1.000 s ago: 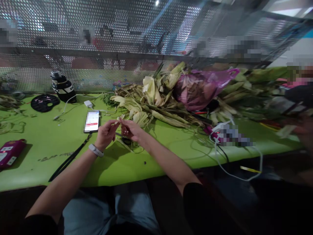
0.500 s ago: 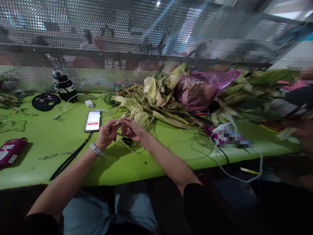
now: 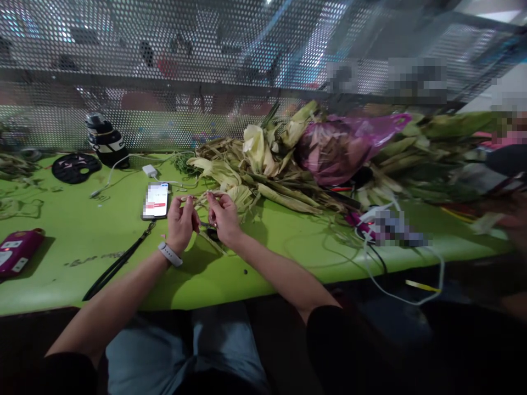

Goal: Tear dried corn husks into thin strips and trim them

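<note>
Just in front of the husk pile, my left hand (image 3: pixel 181 224) pinches a thin pale strip of corn husk (image 3: pixel 200 199) between thumb and fingers. My right hand (image 3: pixel 224 220) pinches the same strip from the other side, so it spans the small gap between both hands. Several loose strands hang below them, over a small dark object I cannot make out. Behind the hands lies a heap of dried corn husks (image 3: pixel 220 174), pale green to brown. A pink plastic bag (image 3: pixel 325 156) stuffed with husks rests on the heap's right part.
On the green table (image 3: pixel 123 236) left of my hands lies a lit phone (image 3: pixel 156 202) with a black strap (image 3: pixel 119 266). Farther left are a bottle (image 3: pixel 107 144), a black palette-shaped plate (image 3: pixel 76 167) and a purple power strip (image 3: pixel 20 251). Cables (image 3: pixel 442 269) loop over the front edge at right.
My hands have moved apart, from fingertips touching to a small gap, with the husk strip stretched between them. My left wrist has shifted slightly right.
</note>
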{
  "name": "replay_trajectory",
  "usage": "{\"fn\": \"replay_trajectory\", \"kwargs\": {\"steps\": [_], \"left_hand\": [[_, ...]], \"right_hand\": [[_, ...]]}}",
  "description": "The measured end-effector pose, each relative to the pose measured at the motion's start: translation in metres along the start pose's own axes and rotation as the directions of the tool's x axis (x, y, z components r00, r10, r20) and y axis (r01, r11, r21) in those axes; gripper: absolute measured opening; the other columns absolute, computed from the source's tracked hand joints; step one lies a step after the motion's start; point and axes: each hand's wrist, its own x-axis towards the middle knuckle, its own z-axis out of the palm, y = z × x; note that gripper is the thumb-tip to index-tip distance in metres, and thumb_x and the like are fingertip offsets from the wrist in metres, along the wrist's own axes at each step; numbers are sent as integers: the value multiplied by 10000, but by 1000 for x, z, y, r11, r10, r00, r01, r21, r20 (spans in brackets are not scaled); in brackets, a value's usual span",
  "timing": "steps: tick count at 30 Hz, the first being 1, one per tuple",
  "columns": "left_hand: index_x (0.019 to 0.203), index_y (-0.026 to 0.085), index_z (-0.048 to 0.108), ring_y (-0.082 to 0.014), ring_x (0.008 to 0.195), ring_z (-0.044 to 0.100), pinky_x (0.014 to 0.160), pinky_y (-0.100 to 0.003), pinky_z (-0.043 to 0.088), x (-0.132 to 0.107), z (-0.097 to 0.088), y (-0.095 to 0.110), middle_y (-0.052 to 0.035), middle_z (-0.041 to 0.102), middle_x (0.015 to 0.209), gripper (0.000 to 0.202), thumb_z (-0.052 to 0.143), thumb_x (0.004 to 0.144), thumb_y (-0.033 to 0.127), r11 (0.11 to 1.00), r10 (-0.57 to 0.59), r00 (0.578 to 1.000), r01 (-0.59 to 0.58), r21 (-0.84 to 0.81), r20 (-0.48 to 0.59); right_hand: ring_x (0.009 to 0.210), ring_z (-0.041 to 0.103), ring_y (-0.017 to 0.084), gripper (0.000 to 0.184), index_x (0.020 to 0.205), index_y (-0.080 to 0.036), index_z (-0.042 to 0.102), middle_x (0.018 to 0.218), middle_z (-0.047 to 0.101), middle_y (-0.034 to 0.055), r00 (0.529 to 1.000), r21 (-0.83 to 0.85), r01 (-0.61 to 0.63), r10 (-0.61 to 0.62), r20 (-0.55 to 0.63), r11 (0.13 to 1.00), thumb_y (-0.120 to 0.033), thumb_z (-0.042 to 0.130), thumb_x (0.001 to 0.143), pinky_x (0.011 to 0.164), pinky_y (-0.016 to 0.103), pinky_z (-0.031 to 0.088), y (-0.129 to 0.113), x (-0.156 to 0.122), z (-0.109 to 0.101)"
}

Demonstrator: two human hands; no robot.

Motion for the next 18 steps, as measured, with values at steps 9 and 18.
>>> {"fn": "replay_trajectory", "kwargs": {"steps": [9,18], "left_hand": [[835,194,492,-93,596,541,552,-214,466,14,-15,-15,18,556,697,236,578,891,406,994,33,999,-33,102,9],[741,169,545,-107,458,568,465,-230,475,11,-14,-14,13,598,554,364,668,802,506,986,-163,955,169,-3,249]], "right_hand": [[316,335,38,356,825,-229,513,450,417,-125,998,-144,-30,38,52,989,-529,685,744,326,193,233,-1,6,-6],[304,297,34,317,802,-226,506,424,398,-130,992,-143,-89,100,72,986,-491,675,758,330,198,199,-3,5,-7]]}}
